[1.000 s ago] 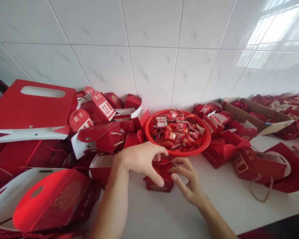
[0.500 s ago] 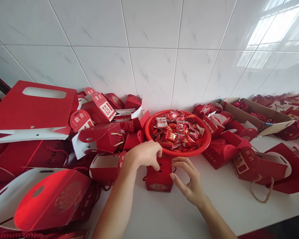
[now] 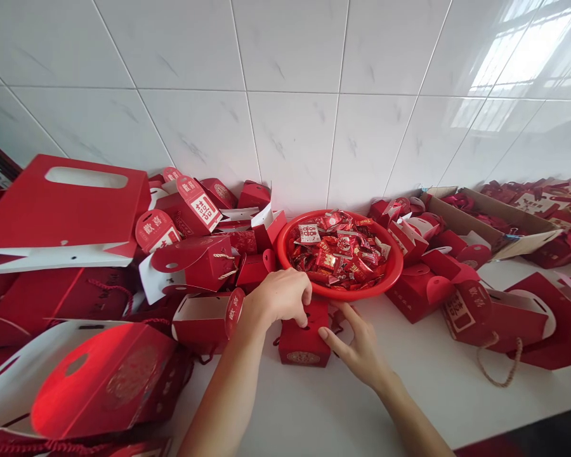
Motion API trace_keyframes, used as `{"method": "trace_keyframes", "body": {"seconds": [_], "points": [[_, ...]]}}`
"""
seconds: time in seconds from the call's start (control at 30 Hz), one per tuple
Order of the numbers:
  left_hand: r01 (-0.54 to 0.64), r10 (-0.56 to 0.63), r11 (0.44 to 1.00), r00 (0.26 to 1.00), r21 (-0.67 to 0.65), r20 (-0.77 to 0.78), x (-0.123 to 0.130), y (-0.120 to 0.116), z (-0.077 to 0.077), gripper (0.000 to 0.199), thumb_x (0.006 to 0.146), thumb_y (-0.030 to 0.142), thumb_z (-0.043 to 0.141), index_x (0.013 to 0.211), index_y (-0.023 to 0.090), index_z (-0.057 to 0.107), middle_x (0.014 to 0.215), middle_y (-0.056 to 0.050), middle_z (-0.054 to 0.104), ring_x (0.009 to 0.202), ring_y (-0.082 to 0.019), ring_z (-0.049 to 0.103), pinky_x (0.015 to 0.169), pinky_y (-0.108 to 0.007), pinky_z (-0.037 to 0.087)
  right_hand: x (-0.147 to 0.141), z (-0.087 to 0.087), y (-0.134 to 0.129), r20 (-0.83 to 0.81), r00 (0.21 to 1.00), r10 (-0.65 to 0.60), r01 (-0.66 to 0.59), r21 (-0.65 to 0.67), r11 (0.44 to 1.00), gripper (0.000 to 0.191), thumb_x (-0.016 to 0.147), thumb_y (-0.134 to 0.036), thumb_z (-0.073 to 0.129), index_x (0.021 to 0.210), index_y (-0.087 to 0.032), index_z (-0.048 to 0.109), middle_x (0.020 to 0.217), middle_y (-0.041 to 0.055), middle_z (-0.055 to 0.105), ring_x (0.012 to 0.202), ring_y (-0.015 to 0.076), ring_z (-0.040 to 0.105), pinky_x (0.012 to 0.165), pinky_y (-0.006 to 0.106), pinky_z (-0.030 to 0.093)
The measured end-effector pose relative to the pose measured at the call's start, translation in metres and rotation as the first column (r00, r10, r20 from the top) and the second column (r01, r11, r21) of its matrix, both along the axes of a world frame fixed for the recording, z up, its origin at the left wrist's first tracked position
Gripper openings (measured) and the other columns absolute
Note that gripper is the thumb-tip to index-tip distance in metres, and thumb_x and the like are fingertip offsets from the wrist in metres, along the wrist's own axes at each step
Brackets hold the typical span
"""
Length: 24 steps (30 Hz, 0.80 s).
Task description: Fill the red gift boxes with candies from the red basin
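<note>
A small red gift box (image 3: 304, 355) with a gold round emblem on its front stands closed on the white tabletop. Reaching over its top from the left, my left hand (image 3: 285, 295) has its fingers curled and pressed at the lid's slot, closed on the top flap. At the right side of the box is my right hand (image 3: 359, 349), thumb touching the upper edge and fingers stretched apart from it. A dark cord (image 3: 341, 320) shows between those fingers and the box. Just behind, a red plastic basket (image 3: 397, 270) holds many red-wrapped candies (image 3: 342, 254).
Red gift boxes (image 3: 190, 266) crowd the left side, with a large one (image 3: 66, 203) nearest the wall. More boxes (image 3: 419, 292) stand right of the basket, one with a rope handle (image 3: 499, 374). A cardboard carton (image 3: 504, 222) lies farther right. White tiles (image 3: 290, 133) rise behind.
My right hand has moved slightly left and closer in, its thumb now on the box edge and its fingers at the side cord. My left hand stays on the lid, shifted slightly.
</note>
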<state>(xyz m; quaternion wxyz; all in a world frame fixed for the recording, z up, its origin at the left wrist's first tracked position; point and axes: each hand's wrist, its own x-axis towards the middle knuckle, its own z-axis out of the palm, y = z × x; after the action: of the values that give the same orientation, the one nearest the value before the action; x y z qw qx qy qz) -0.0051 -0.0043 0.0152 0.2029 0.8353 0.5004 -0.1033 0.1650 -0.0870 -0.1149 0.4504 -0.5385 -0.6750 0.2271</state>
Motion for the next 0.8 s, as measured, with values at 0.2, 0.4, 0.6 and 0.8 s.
{"method": "trace_keyframes", "body": {"seconds": [0.2,0.4,0.6,0.8], "points": [[-0.014,0.014,1.0,0.998,-0.002,-0.062,0.003,0.0,0.0,0.032,0.057,0.034,0.085,0.084,0.022,0.072,0.098,-0.008,0.075,0.092,-0.028,0.068,0.062,-0.028,0.046,0.0,0.0,-0.003,-0.196,0.977,0.083,-0.074,0.053,0.996,0.036,0.086,-0.041,0.071,0.114,-0.02,0.065,0.066,-0.004,0.057,0.061,0.0139,0.056,0.06,0.026,0.051],[0.014,-0.016,1.0,0.997,-0.024,-0.079,0.011,-0.001,-0.001,0.033,0.056,0.042,0.085,0.072,0.019,0.067,0.091,-0.01,0.074,0.083,-0.026,0.068,0.054,-0.029,0.04,0.006,0.015,-0.006,-0.375,0.902,0.212,-0.193,0.088,0.977,0.015,0.089,-0.033,0.069,0.095,-0.02,0.071,0.078,0.0018,0.067,0.056,0.0117,0.054,0.054,0.026,0.047],[0.055,-0.058,0.994,0.998,-0.096,-0.033,0.025,-0.009,-0.004,0.034,0.059,0.045,0.082,0.06,0.02,0.059,0.066,-0.005,0.065,0.071,-0.024,0.064,0.049,-0.029,0.035,0.014,0.028,-0.006,-0.156,0.971,0.181,-0.166,0.104,0.981,0.008,0.089,-0.022,0.067,0.09,-0.02,0.074,0.07,0.0003,0.068,0.055,0.011,0.052,0.049,0.023,0.039],[0.155,-0.149,0.974,0.988,-0.164,0.046,0.011,0.001,-0.01,0.031,0.061,0.041,0.079,0.077,0.02,0.062,0.081,-0.003,0.068,0.073,-0.021,0.064,0.051,-0.027,0.039,0.015,0.025,-0.006,0.032,0.972,0.231,-0.232,0.2,0.952,0.016,0.091,-0.011,0.06,0.09,-0.021,0.073,0.082,0.0037,0.072,0.069,0.0138,0.064,0.061,0.022,0.049]]}}
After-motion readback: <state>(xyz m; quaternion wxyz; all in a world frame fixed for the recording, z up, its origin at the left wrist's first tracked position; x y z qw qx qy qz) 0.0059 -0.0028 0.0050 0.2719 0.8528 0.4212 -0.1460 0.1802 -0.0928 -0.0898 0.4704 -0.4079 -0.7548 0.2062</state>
